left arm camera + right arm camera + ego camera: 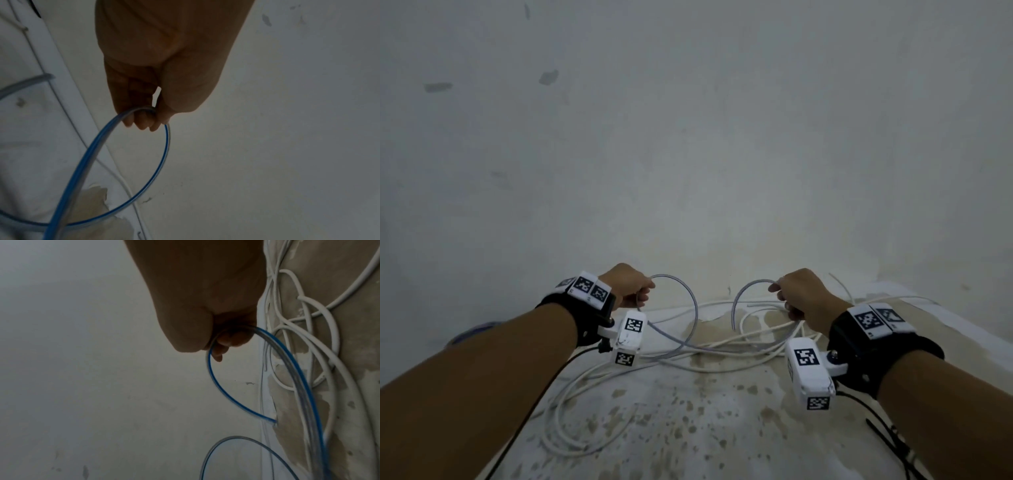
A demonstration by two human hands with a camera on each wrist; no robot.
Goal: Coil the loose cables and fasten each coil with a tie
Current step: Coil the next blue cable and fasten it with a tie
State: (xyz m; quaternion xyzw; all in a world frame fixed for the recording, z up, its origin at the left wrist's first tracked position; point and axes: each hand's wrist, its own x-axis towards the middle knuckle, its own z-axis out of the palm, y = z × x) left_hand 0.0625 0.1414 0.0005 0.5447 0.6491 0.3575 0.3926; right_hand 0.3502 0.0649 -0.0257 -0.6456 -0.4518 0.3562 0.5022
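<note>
Left hand (631, 286) and right hand (799, 296) each pinch the clear blue-striped cable (690, 301), raised above the stained surface (688, 411). Held apart, likely to find its ends before coiling. White cables (571, 394) lie loose below.

Loose white cables (592, 404) sprawl across the stained surface (688, 428) under both hands.

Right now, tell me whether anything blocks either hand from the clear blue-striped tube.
Nothing does. The left hand and right hand already grip the clear blue-striped tube. Its middle lies across the loose white cables on the stained surface.
</note>
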